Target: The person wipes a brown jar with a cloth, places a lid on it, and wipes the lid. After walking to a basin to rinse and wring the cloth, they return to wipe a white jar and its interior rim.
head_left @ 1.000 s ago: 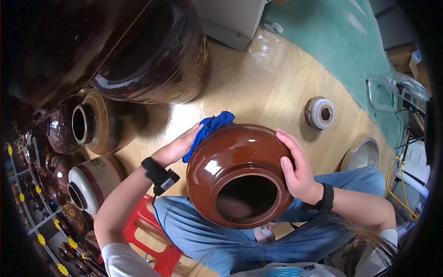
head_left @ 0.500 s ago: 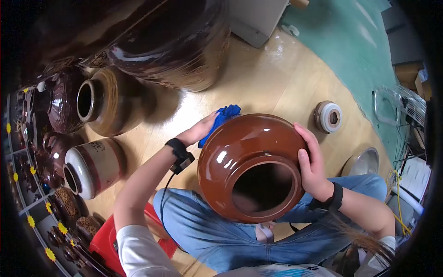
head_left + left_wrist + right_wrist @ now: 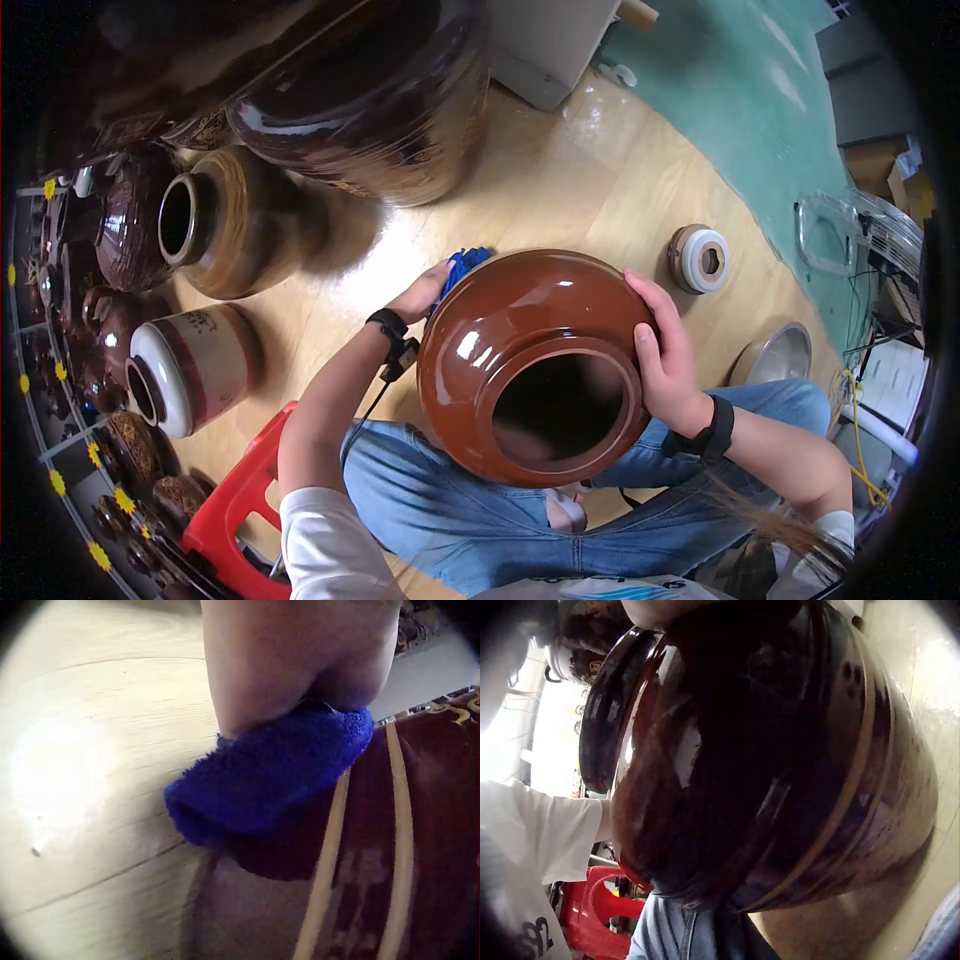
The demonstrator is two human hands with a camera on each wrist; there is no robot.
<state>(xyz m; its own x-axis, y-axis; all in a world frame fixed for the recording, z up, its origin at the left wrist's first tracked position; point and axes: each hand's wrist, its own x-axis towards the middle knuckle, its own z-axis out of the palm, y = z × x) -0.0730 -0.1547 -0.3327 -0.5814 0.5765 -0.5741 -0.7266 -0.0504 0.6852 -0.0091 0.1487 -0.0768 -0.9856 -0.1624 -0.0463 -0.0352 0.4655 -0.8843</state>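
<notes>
A glossy brown ceramic jar (image 3: 545,305) leans over the person's lap, its wide dark mouth facing the body. Two pale bands (image 3: 401,825) run round its side in the left wrist view. On the jar's far left side, the left hand (image 3: 422,292) holds a bunched blue cloth (image 3: 262,780) against the surface; the cloth and the jar hide its fingertips. The right hand (image 3: 666,355) rests along the jar's right shoulder, fingers extended and thumb lying near the rim. In the right wrist view the jar fills most of the picture.
Several jars, including a tan one (image 3: 235,220) and a cream one (image 3: 205,365), stand at left. A huge dark jar (image 3: 390,110) is beyond. A red stool (image 3: 235,515) sits by the left leg. To the right are a small white-topped pot (image 3: 700,260) and a metal bowl (image 3: 778,358).
The left hand and blue cloth have slid further behind the jar's left side, so less of the cloth shows. The right hand keeps its place on the jar. The head view has shifted.
</notes>
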